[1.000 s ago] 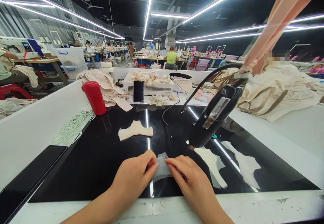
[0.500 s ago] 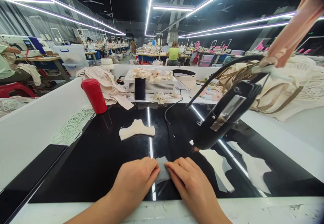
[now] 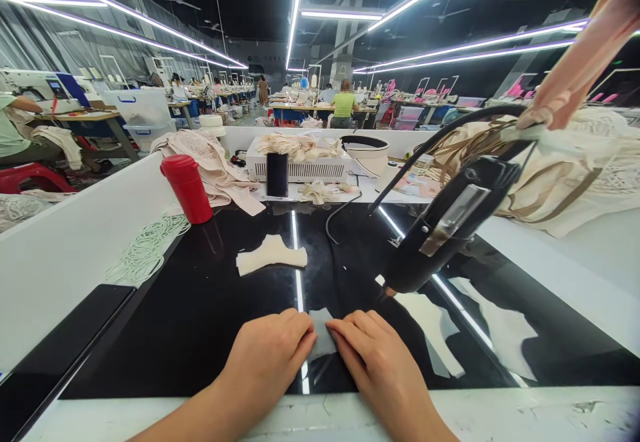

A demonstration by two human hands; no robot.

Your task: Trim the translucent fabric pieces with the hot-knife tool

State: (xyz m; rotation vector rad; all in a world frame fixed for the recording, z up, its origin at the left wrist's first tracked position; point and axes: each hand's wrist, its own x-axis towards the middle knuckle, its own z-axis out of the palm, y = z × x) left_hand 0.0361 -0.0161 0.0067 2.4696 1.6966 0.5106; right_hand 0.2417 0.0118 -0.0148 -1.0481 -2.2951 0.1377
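Down on the glossy black worktop (image 3: 200, 309), at its six o'clock edge: a small translucent grey-white fabric piece (image 3: 320, 335), lying flat, long axis running twelve to six. Pinned from both sides, left hand (image 3: 267, 355) at nine o'clock of it, right hand (image 3: 373, 359) at three, equally near. Each grip half-curled, fingertips pressed on the piece's side edges, nothing lifted. Hanging just beyond at one o'clock, clear of the hands: a black handheld tool (image 3: 445, 225), tip aimed down toward the piece. Further off at eleven, a cream folded fabric piece (image 3: 270, 255).
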